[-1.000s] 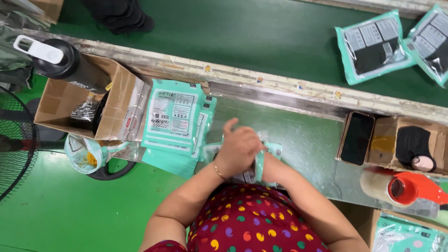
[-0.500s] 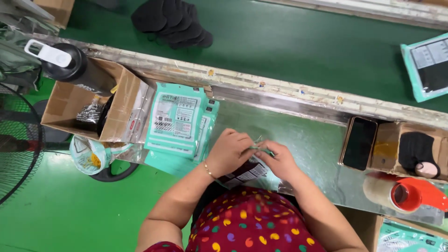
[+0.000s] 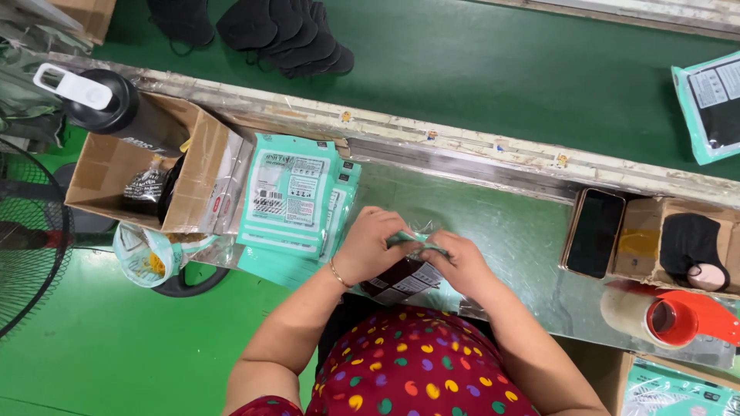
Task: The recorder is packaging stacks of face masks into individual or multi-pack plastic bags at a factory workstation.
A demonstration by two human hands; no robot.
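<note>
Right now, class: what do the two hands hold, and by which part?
Both the left hand and right hand pinch the teal top edge of a mask pouch.

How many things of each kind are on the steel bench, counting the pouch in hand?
Teal pouch held by left hand and right hand: 1
Stack of teal pouches: 1
Cardboard boxes: 2
Phone: 1
Tape roll: 1
Total: 6

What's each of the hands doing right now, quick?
Left hand: closed, pinching the top edge of the teal pouch.
Right hand: closed on the same pouch, at its right end.
</note>
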